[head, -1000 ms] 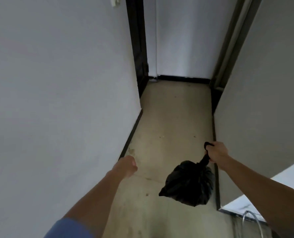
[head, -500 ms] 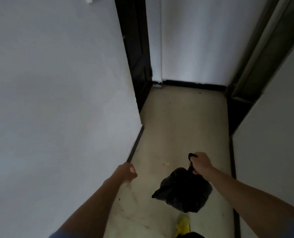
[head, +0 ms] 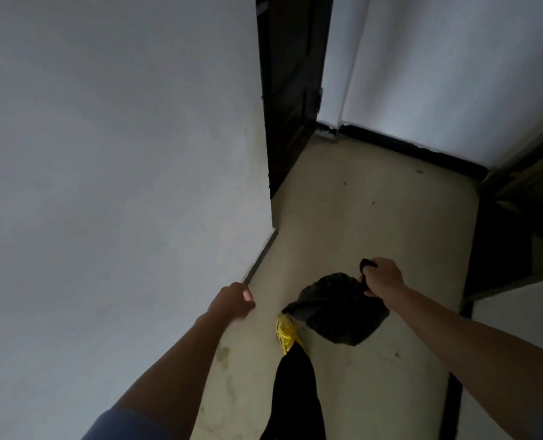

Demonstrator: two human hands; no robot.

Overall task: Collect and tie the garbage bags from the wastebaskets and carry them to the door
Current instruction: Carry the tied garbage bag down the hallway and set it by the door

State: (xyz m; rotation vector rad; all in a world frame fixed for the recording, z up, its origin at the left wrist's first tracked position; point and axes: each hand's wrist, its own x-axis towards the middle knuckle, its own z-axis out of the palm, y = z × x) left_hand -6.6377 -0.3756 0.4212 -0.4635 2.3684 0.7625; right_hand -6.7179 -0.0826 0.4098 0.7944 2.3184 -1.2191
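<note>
A tied black garbage bag hangs above the hallway floor at lower centre. My right hand grips its twisted neck, with the knotted end sticking out above my fist. My left hand swings free beside the left wall, fingers loosely curled and holding nothing. A dark door stands in an opening at the far left end of the corridor.
I stand in a narrow corridor with a pale floor. A white wall runs close on the left, another white wall closes the far end. A dark doorway opens on the right. My yellow shoe steps forward under the bag.
I have walked forward along the corridor; the far wall and left door are closer. My yellow shoe has come into view under the bag. My right hand keeps its hold.
</note>
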